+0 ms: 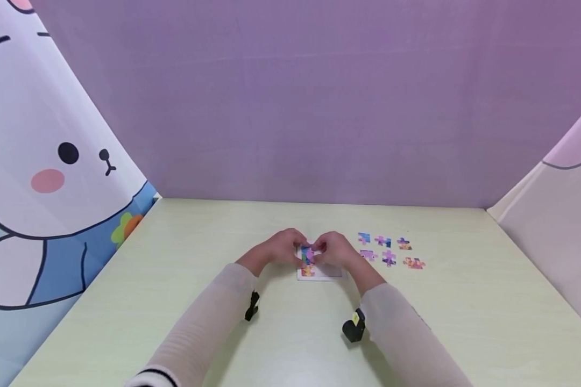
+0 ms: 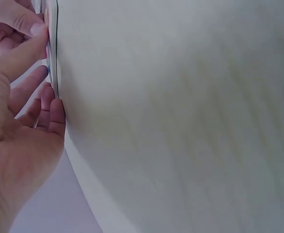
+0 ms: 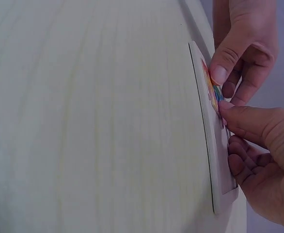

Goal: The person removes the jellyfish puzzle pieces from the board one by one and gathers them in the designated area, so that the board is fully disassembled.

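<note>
A flat, pale puzzle tray (image 1: 330, 273) lies on the table between both hands, with colourful pieces along its left side. One orange-yellow puzzle piece (image 1: 307, 271) sits in its near left corner. My right hand (image 1: 335, 250) pinches a pink and purple puzzle piece (image 1: 311, 254) between thumb and index finger, low over the tray. From the left, my left hand (image 1: 284, 248) presses its thumb on the pieces, fingers loosely bent along the tray's side. In the right wrist view the thumb of the left hand (image 3: 246, 48) touches the pieces close to the right thumb.
To the right of the tray, several loose puzzle pieces (image 1: 389, 258) lie spread in two rows, one orange piece (image 1: 413, 263) farthest right. A purple backdrop (image 1: 290, 107) stands behind the table (image 1: 198, 231). Black wrist devices (image 1: 353, 326) hang below both sleeves.
</note>
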`<state>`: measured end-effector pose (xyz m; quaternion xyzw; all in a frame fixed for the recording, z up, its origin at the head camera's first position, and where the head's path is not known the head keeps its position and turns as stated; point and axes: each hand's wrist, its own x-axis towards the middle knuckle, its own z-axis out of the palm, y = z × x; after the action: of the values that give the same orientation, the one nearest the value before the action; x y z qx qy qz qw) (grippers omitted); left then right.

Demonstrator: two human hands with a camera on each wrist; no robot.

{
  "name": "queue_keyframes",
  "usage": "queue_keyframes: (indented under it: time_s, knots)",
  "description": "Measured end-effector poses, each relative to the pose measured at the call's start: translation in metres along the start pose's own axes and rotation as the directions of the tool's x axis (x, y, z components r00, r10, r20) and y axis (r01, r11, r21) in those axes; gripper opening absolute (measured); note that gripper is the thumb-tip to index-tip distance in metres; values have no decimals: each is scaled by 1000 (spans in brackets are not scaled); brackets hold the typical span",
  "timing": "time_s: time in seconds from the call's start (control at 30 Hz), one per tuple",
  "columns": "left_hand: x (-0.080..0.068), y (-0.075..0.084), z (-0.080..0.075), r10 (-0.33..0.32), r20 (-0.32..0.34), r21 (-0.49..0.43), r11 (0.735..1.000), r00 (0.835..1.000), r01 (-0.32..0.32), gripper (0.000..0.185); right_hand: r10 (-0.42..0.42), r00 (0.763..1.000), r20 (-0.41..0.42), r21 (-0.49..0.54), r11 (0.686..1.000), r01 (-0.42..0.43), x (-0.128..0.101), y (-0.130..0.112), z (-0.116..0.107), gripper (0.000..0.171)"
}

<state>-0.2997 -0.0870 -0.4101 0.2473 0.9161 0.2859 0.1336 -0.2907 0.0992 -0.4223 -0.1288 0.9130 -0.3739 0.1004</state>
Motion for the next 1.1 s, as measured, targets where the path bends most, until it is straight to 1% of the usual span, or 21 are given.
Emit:
queue_keyframes:
  time_s: [0.1, 0.2, 0.37, 0.5, 0.7, 0.93, 1.1]
  knots:
    - [2, -4, -1, -44, -25, -17, 999, 999, 44, 47, 13, 1000, 0, 4, 1000, -13, 0, 0, 1, 21]
    - [3, -7, -2, -94, -35, -38, 995, 995, 92, 53, 19, 1000, 0, -1, 1000, -19, 0, -1, 1, 20]
    - [5, -10, -4, -123, -17, -47, 991, 992, 122, 59, 51, 999, 1, 1, 999, -51, 0, -1, 1, 19]
    - [5, -12, -5, -128, -14, -52, 991, 992, 127, 60, 79, 997, -2, 17, 997, -79, 0, -1, 2, 19]
    - [6, -14, -4, -101, 2, -56, 993, 995, 101, 58, 90, 996, -5, 36, 995, -89, -1, -2, 3, 16]
    - [8, -16, -3, -134, 15, -78, 988, 991, 134, 57, 101, 995, -7, 56, 993, -100, -1, -4, 3, 16]
    - [9, -16, -3, -136, 16, -78, 988, 991, 136, 56, 108, 994, -11, 67, 992, -107, 1, -4, 4, 18]
